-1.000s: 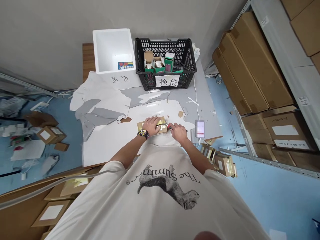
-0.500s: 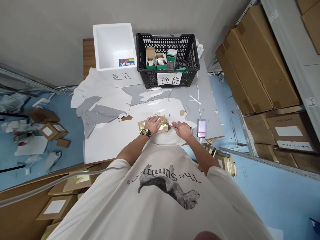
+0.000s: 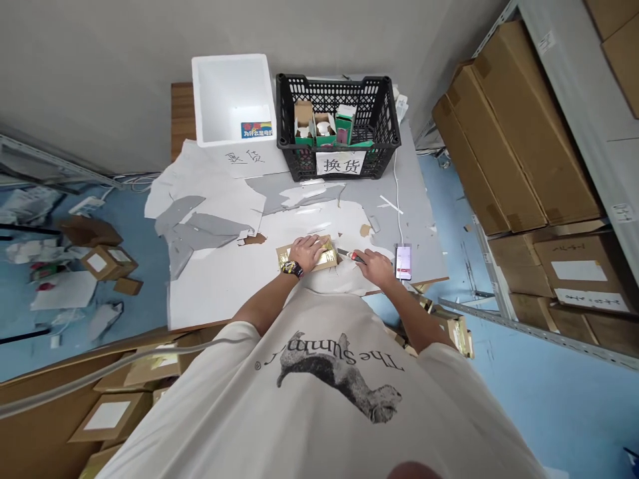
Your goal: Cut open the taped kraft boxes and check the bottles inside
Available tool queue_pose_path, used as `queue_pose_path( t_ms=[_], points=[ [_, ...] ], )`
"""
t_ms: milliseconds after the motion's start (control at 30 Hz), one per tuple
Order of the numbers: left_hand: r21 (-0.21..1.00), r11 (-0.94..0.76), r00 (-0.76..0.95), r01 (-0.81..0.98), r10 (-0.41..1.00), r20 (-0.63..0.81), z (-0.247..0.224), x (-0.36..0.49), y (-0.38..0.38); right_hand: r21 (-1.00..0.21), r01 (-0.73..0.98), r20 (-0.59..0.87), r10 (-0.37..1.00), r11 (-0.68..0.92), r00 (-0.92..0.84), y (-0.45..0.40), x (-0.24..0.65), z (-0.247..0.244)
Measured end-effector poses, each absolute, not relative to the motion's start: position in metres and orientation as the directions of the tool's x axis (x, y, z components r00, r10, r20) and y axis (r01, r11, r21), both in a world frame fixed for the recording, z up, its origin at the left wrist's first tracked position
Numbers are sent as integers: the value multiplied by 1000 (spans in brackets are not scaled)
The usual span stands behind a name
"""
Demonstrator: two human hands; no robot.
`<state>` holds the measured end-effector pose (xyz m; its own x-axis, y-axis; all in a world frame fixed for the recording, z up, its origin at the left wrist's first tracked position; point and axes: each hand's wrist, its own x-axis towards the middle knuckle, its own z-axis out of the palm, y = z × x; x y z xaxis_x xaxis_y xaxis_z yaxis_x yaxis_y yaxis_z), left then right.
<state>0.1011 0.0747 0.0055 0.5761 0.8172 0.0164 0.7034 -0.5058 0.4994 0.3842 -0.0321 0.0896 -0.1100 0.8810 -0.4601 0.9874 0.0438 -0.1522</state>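
A small cardboard box (image 3: 329, 258) with shiny yellowish tape lies near the table's front edge. My left hand (image 3: 305, 253), with a watch on the wrist, lies across its left part and holds it against the table; the finger undersides are hidden. My right hand (image 3: 375, 267) is closed around a red and black utility knife (image 3: 357, 257). The knife's blade points left, and its tip is close to the box's right end; whether they touch I cannot tell.
Behind stand a white foam box (image 3: 234, 144) and a black crate (image 3: 344, 173) holding several small green boxes. A phone (image 3: 403, 261) with a white cable lies at the right. Torn sheeting covers the table (image 3: 210, 293); cartons (image 3: 519, 133) line the right shelf.
My right hand and the utility knife have moved right, away from my left hand, baring more of the blade. My left hand stays on the cardboard box. The view has shifted slightly.
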Motion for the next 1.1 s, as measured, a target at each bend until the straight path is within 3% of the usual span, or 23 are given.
queue_pose_path(
  t_ms=[200,500,767,967,1100],
  points=[
    [508,-496,562,705,827,27,4,101,74,-183,979,-479,861,94,-172,-23,369,92],
    [500,-507,582,702,813,8,11,102,75,-146,988,-461,880,47,-110,-12,336,71],
    [458,-557,615,693,788,26,12,103,70,-145,961,-422,864,235,-275,6,359,77],
    [451,-558,597,696,799,67,7,101,73,-183,973,-457,864,142,-213,11,350,73],
    [487,-559,611,671,789,62,7,101,71,-133,979,-423,884,154,-197,12,373,72]
  ],
)
